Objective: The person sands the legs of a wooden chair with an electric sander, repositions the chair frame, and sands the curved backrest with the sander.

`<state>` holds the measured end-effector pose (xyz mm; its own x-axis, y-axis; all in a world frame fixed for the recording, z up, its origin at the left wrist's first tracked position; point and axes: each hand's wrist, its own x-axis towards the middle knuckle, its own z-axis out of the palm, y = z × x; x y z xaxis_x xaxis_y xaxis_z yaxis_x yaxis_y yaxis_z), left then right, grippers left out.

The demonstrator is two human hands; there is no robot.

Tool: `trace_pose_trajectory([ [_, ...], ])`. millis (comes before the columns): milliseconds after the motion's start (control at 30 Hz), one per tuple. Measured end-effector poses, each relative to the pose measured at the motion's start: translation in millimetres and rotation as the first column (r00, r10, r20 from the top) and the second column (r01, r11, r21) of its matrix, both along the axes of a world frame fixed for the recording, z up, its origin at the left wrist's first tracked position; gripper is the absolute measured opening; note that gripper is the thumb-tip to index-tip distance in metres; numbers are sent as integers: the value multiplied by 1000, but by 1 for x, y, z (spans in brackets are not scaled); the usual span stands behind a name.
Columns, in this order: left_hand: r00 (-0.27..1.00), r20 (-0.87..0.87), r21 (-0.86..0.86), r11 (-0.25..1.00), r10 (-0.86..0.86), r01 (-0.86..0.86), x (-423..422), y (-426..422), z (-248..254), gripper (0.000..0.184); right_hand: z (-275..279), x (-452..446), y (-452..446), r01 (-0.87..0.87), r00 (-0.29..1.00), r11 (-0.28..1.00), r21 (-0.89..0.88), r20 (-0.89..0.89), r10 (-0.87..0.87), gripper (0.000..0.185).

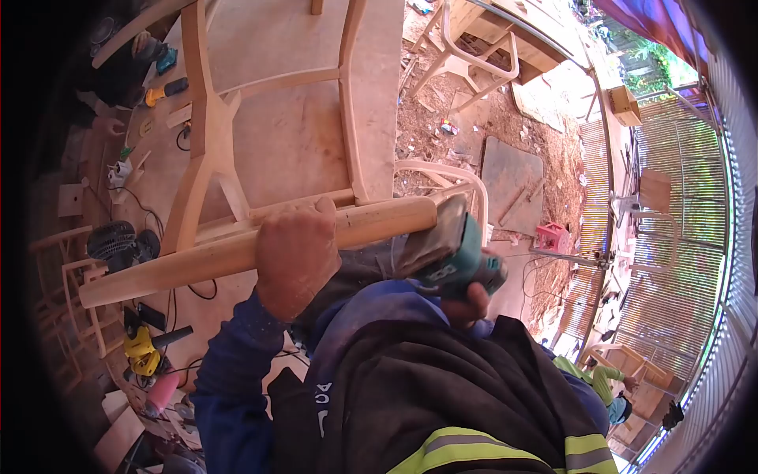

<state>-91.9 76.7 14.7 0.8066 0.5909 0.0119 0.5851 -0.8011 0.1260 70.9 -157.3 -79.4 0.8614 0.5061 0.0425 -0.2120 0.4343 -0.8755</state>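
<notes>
Here, the left hand [298, 254] is wrapped tight around a long, pale, smooth, bent piece of wood [181, 267], near its middle. The wood lies slanted in front of the person's body, with its thick end to the right. The right hand [468, 308] is curled around the back of a green power sander with a flat, dusty pad [454, 265]. Its thumb shows, but most of its fingers are hidden. The pad looks like it touches the thick end of the wood, and the sander is tilted.

I think the step in hand is rubbing that end smooth. This calls for a firm left hand, well away from the pad, and a right hand that lets the pad sit flat and slide along evenly. If the wood rolls, the pad could dig in.

Just behind the wood is a big, pale wooden chair frame [204, 118] on a wide, brown wooden desk [375, 118]. I cannot tell if the wood is joined to it. To the left lies a yellow and black tool [142, 351]. Farther off, on the right, are a small pink stool [551, 237] and another person in a yellow-green top [604, 379].
</notes>
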Motion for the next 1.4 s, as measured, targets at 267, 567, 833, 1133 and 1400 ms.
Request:
trace_pose_trajectory([
  [267,1000,-21,5,1000,17,-17,2,1,2,13,-6,37,4,-48,991,999,16,-122,49,72],
  [567,995,-66,-16,997,70,-71,3,3,5,14,14,65,13,-208,954,975,72,-205,219,77],
  [833,991,-54,-77,989,123,-127,2,4,4,20,21,98,41,-346,925,932,-112,-209,318,77],
  [1133,990,-42,-44,990,134,-135,1,7,3,23,32,138,80,-565,824,805,-181,-88,559,83],
  [1400,988,-58,-107,983,143,-149,-1,10,7,24,21,160,100,-671,729,712,-206,-8,685,89],
])
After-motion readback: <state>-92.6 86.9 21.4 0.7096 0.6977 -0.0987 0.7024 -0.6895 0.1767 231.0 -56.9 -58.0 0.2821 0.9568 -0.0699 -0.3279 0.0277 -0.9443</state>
